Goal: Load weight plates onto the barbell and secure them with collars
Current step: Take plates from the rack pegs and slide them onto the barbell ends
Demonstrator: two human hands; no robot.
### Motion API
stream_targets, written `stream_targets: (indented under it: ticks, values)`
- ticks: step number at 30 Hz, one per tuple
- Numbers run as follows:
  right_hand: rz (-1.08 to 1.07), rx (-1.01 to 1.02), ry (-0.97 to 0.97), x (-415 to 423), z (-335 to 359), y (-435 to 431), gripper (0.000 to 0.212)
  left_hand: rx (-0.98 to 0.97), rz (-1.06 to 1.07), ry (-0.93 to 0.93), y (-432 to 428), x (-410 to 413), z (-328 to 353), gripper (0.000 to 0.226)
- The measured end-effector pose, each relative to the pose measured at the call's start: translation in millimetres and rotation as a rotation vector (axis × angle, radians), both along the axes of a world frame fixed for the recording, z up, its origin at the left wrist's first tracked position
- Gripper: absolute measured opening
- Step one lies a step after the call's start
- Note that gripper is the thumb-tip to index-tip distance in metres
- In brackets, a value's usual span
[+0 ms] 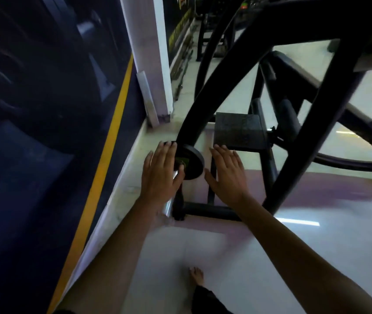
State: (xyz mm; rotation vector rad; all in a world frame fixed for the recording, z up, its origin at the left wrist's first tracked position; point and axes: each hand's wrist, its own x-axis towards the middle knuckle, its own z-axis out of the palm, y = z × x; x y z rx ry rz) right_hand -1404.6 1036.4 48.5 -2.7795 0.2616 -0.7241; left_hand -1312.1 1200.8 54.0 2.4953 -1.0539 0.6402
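A small black weight plate [192,163] with a green label hangs on a peg of a black machine frame [303,123], low near the wall. My left hand [161,171] lies on the plate's left side with straight fingers, thumb against its face. My right hand [228,174] hovers just right of the plate, fingers straight and spread, not clearly touching it. A shiny silver sleeve end [168,206] shows below my left wrist. No collar is in view.
A dark wall panel with a yellow stripe [103,164] runs along the left, with a white pillar [148,57] behind. A black square pad [239,130] sits beyond the plate. Frame tubes cross the right side. My bare foot [196,276] stands on the glossy white floor.
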Motion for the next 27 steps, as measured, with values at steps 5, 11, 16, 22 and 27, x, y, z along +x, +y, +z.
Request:
stream_targets:
  ticks: [5,11,16,22,27]
  values:
    - [0.041,0.091,0.174,99,-35,-46,0.058,0.115,0.038,0.219,-35,105,-31,0.064]
    - [0.083,0.212,0.514,179,-85,-78,0.050,0.380,-0.078,0.604,-71,201,-65,0.077]
    - [0.067,0.560,0.558,207,-101,-76,0.039,0.384,-0.121,0.781,-79,235,-82,0.053]
    - [0.072,0.523,0.521,211,-98,-72,0.032,0.323,-0.124,0.863,-70,237,-80,0.040]
    - [0.131,0.500,0.555,172,-86,-38,0.033,0.287,-0.103,0.914,-31,194,-77,0.038]
